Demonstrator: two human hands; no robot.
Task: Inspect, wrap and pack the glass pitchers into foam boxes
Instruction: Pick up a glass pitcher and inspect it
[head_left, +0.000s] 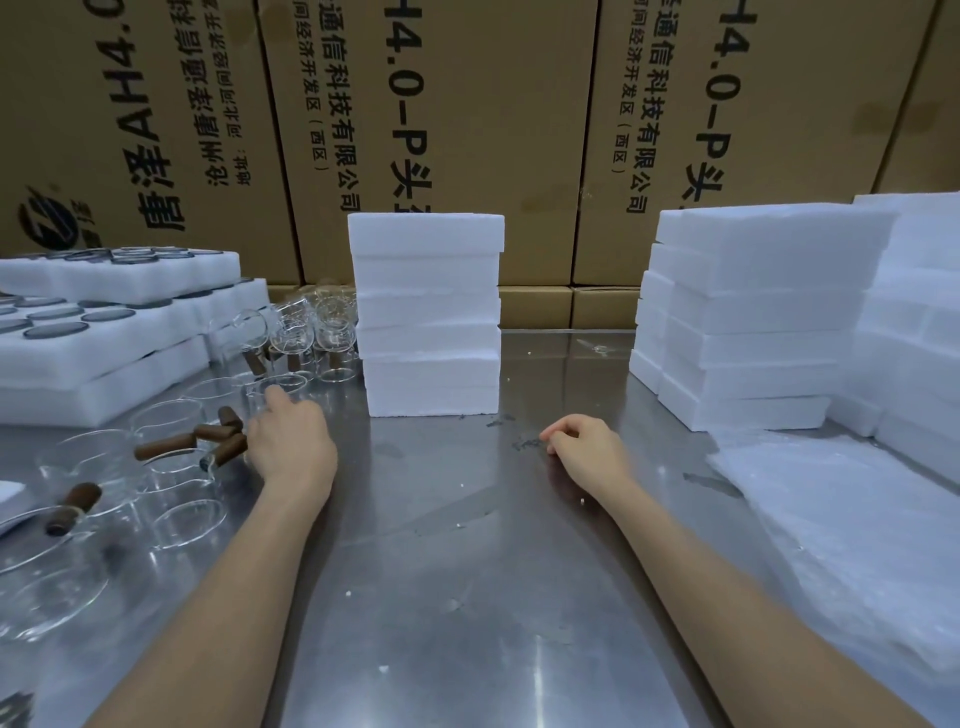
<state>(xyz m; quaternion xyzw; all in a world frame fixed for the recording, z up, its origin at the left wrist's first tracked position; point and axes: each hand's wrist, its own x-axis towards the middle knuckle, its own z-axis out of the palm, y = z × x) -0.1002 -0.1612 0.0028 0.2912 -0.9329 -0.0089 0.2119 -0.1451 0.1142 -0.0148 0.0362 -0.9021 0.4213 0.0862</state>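
Many clear glass pitchers (171, 457) crowd brushed steel table (467, 545).

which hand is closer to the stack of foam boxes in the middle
Left. The left hand reaches among glass pitchers beside the stack; the right hand rests farther off.

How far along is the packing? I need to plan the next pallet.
Done: a stack of closed foam boxes stands mid-table; whether they are filled cannot be seen. In hand: the left hand reaches to a pitcher among the loose ones; its grip is unclear. The right hand rests curled and empty on the table. Left: many unwrapped pitchers, wrap sheets untouched, more foam pieces at right.
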